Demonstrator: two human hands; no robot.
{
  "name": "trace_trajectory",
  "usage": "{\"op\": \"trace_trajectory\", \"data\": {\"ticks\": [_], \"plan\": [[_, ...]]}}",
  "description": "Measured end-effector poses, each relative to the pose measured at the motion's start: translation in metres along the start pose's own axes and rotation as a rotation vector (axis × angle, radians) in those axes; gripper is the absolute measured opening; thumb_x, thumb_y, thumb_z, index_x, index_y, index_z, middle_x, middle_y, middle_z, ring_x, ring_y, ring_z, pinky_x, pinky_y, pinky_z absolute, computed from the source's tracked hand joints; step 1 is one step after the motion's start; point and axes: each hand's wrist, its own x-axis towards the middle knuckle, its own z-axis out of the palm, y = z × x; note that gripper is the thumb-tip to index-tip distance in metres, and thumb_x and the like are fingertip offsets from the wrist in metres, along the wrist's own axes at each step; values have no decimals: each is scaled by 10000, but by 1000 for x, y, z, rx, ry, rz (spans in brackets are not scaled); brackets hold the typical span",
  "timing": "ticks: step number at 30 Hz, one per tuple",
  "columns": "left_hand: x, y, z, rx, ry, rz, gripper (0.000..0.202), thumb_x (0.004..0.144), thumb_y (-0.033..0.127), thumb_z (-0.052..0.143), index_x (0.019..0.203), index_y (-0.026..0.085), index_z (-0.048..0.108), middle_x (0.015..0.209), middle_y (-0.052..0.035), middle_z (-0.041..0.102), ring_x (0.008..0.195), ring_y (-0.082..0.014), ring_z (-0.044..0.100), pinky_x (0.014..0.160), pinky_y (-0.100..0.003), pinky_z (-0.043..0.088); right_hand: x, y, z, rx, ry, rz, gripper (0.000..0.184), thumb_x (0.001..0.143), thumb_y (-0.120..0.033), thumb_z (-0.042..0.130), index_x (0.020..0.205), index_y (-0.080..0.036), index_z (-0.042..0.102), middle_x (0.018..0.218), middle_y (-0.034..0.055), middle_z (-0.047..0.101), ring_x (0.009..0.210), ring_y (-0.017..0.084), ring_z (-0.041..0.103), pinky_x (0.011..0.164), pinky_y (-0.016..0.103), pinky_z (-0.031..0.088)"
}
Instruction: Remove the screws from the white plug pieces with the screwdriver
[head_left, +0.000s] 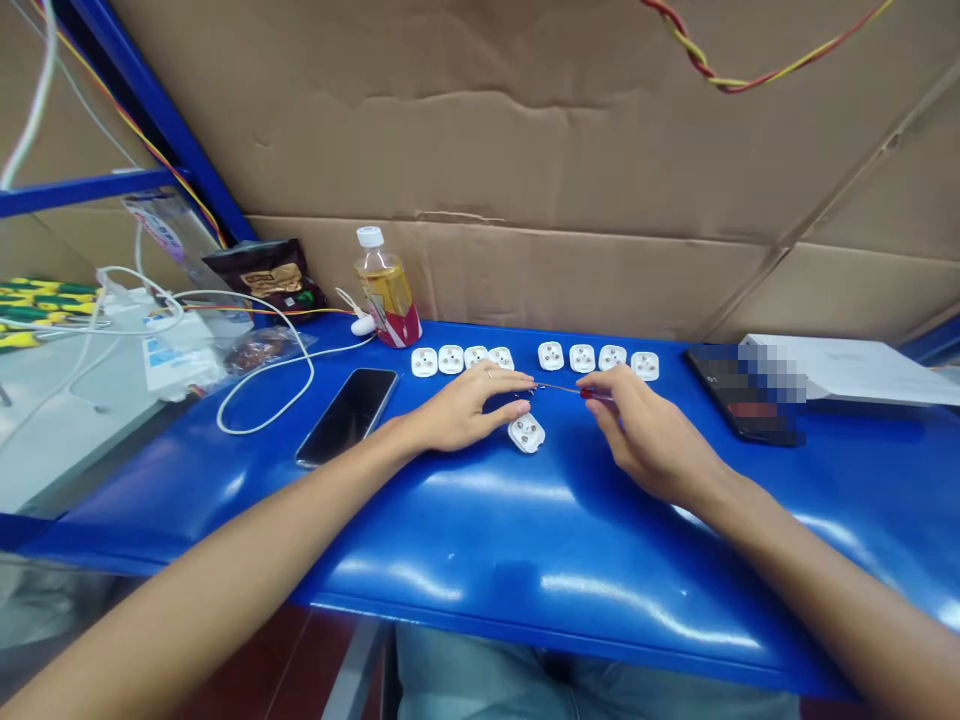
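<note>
Red-handled screwdriver (pixel 574 391) found pinched in the right hand (pixel 649 430), held level above the blue table (pixel 480 560), its slim shaft pointing at 9 o'clock toward the left hand (pixel 465 408). We judge the tool light and stiff. The thin shaft offers little purchase, so the handle is the proper place to hold it, and there the right grip is pressed closed.

We find the left hand palm down and ringed, its fingers (pixel 502 385) close together and reaching toward 3 o'clock, their tips at a small metal piece (pixel 523 396) (partly hidden, so its form is not confirmed). We cannot tell whether that grip pinches the piece or merely rests against it. We consider such a part fiddly and easily dropped, best steadied by its edges.

A white plastic socket face (pixel 526 433) lies just beside the left hand at 4 o'clock; it appears rigid and light, with a smooth rim to take hold of. The left forearm (pixel 225 570) lies low, while the right forearm (pixel 810 570) rises slightly to its wrist. Eight matching socket faces (pixel 582 358) sit in a line at 12 o'clock, and a black smartphone (pixel 346 416) lies at 9 o'clock.
</note>
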Motion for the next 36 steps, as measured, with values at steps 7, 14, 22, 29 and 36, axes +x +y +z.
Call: {"op": "trace_trajectory", "data": {"ticks": [7,14,22,29,36], "plan": [[-1,0,-6,19,43,-16,409,1058,462,584,1368,223,700,1489,-110,629,1386,-279,554,1210,-469,371,-2,-3,-6,31,77,-66,171,1056,-226,499,1208,-187,566,1055,97,707,868,230,738,735,348,581],[-3,1,-11,-50,-78,-4,664,801,562,869,1362,245,706,1163,-80,728,1068,-249,655,986,-374,484,-4,-13,-12,148,117,-228,76,995,-175,576,1051,-225,584,867,27,682,680,160,667,606,278,531],[-4,1,-8,-122,-117,33,517,842,462,862,1274,198,761,1103,-87,776,963,-219,687,854,-308,496,-5,-14,-11,139,68,-216,89,992,-168,578,1062,-218,601,901,34,705,718,169,683,632,284,525],[-4,2,-8,-160,-153,66,416,895,494,807,1197,206,801,946,-47,762,832,-175,637,735,-273,441,-4,-15,-12,105,92,-202,45,1015,-208,567,1050,-221,592,863,27,708,662,158,670,607,275,525],[-2,4,-8,-183,-161,70,399,931,487,769,1214,206,791,954,-53,744,819,-175,626,740,-280,438,-6,-16,-12,68,144,-124,57,1033,-251,568,1037,-240,624,874,20,779,655,165,734,596,266,557]]}}
